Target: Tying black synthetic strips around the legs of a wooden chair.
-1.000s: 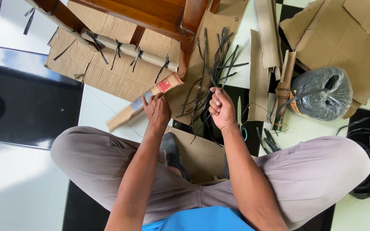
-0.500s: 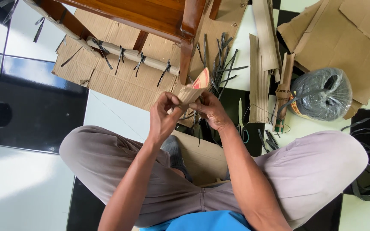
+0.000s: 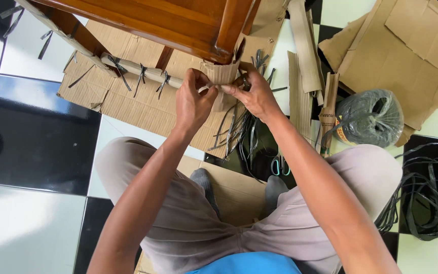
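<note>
Cardboard strip (image 3: 221,75), lifted from lap level, is now being wrapped around the chair leg (image 3: 230,28); left hand (image 3: 192,104) and right hand (image 3: 253,95) are both gripping it; tying seems next.

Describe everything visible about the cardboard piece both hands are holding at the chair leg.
The cardboard piece is a tan corrugated strip, its ribs running upright, curved around the lower part of the brown wooden chair leg. The left hand pinches its left edge and the right hand its right. Black plastic strips lie on the floor below.

A black twine roll (image 3: 370,117) lies right; scissors (image 3: 280,165) near centre; loose black strapping (image 3: 434,193) far right; flattened cardboard (image 3: 411,56) beyond.
</note>
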